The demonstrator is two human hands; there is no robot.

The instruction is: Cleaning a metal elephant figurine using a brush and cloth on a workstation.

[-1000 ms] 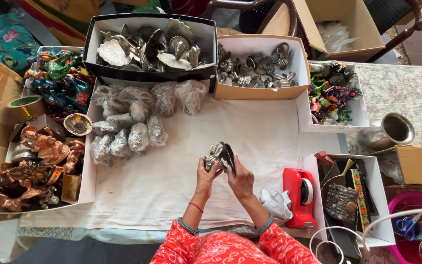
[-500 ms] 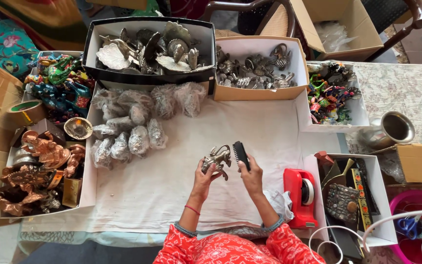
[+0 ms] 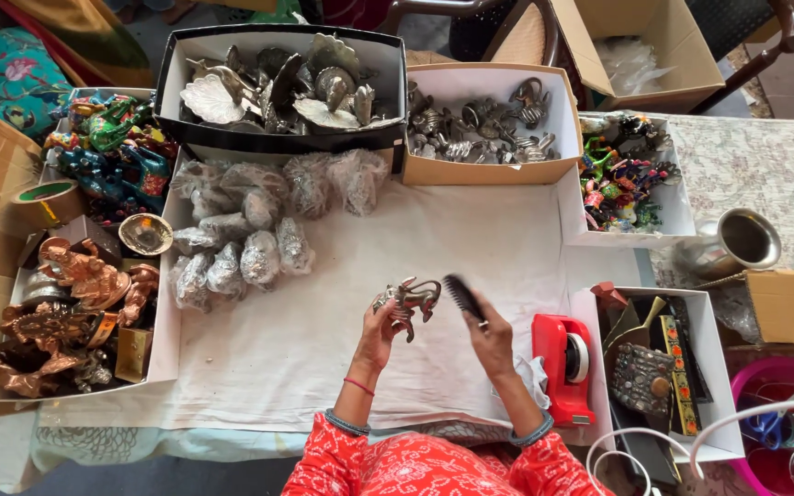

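Figurine (image 3: 411, 301) in left hand (image 3: 380, 332) (brush (image 3: 464, 298) beside).

— Position of the hands?
— Both raised before the chest, forearms angled inward, red sleeves at the elbows.
— State?
— Left hand (image 3: 379, 332) fingers closed in a grip; right hand (image 3: 492, 338) likewise closed, wrist bent up.

A silver-grey animal figurine (image 3: 408, 301) and a black brush (image 3: 464, 298) show against the white cloth (image 3: 323, 349). Sleeves (image 3: 544, 464) are red with white print — the tape dispenser (image 3: 562, 366) by the cloth's right edge, plain red.
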